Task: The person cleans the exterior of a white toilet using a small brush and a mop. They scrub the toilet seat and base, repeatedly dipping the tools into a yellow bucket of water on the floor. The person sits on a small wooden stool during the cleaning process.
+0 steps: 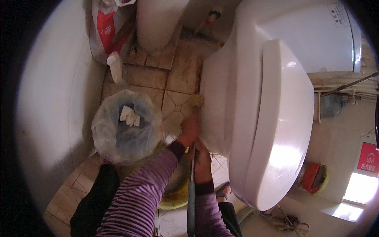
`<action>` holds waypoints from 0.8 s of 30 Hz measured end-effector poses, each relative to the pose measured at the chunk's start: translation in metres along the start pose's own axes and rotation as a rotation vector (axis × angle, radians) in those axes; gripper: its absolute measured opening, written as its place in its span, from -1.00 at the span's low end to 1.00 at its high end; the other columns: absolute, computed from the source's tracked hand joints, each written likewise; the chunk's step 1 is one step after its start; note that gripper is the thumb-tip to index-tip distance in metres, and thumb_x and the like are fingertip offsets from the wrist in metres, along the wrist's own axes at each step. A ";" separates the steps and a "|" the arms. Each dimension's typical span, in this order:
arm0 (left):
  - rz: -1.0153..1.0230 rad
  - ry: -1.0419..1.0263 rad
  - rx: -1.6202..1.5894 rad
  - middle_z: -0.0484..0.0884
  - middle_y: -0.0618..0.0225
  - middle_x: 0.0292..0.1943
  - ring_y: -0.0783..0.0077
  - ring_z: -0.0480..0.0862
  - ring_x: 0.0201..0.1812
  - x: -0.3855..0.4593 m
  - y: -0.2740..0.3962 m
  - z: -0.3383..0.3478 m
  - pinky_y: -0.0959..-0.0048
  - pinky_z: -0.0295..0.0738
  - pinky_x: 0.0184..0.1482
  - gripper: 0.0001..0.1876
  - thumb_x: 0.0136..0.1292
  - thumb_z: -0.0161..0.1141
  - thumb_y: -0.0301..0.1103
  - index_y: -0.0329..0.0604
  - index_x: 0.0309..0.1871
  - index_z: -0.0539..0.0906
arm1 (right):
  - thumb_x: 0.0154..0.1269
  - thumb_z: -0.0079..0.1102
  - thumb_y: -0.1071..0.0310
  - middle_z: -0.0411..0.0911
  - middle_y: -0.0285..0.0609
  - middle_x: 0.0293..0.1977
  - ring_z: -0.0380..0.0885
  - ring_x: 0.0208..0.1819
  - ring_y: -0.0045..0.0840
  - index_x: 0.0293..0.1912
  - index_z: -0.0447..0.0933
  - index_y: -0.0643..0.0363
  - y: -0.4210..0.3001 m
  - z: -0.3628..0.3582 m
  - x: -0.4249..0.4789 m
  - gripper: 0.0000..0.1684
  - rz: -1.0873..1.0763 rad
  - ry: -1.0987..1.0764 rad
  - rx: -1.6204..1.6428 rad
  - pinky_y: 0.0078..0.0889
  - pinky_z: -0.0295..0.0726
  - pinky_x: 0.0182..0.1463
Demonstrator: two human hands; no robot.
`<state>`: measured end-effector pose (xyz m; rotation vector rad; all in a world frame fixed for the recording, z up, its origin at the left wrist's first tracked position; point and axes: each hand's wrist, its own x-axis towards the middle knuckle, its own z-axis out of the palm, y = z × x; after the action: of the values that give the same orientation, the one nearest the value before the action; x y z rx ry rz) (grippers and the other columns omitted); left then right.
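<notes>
A long-handled scrub brush lies along the middle of the view, its grey handle (191, 204) running up between my forearms. Near the brush end, my left hand (190, 129) grips the shaft. My right hand (203, 161) is closed around it a little lower down. The yellowish bristles (196, 100) are at the floor tiles beside the base of a white toilet (220, 97); I cannot tell if they touch the base. The toilet's lid (284, 142) is down.
Left of my hands stands a bin lined with a clear bag (103, 133), crumpled white paper (129, 116) inside. Behind it are a white bottle (116, 66) and a pedestal (157, 26). A yellow basin (174, 201) sits below my forearms. A mop (288, 223) lies at lower right.
</notes>
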<state>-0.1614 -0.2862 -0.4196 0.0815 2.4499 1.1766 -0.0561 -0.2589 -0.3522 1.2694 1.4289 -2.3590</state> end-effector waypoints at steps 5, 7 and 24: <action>0.129 0.122 0.151 0.63 -0.04 -0.41 -0.13 0.64 -0.37 0.093 0.029 -0.010 -0.02 0.52 -0.30 -0.68 0.27 -0.01 -0.35 -0.24 0.07 0.43 | 0.41 -0.06 0.23 0.45 -0.40 -0.40 0.37 -0.47 -0.65 -0.12 0.46 0.20 -0.039 0.026 0.071 -0.75 -0.153 -0.074 0.057 -0.58 0.34 -0.44; 0.072 0.098 0.050 0.63 -0.06 -0.40 -0.12 0.64 -0.35 0.082 0.017 -0.010 -0.03 0.51 -0.31 -0.66 0.28 -0.02 -0.35 -0.19 0.11 0.42 | 0.40 -0.03 0.22 0.45 -0.40 -0.41 0.36 -0.48 -0.65 -0.11 0.48 0.17 -0.032 0.033 0.065 -0.76 -0.053 -0.041 0.182 -0.59 0.34 -0.43; 0.134 0.106 0.098 0.64 -0.02 -0.29 -0.09 0.65 -0.31 0.135 0.010 -0.013 0.01 0.53 -0.31 -0.65 0.31 -0.01 -0.34 -0.24 0.13 0.39 | 0.41 -0.01 0.18 0.48 -0.41 -0.27 0.39 -0.35 -0.68 0.08 0.46 0.14 -0.048 0.060 0.075 -0.64 -0.188 -0.101 0.121 -0.65 0.34 -0.35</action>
<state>-0.2911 -0.2588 -0.4516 0.2200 2.6303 1.1419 -0.1628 -0.2552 -0.3588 1.0651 1.4536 -2.6273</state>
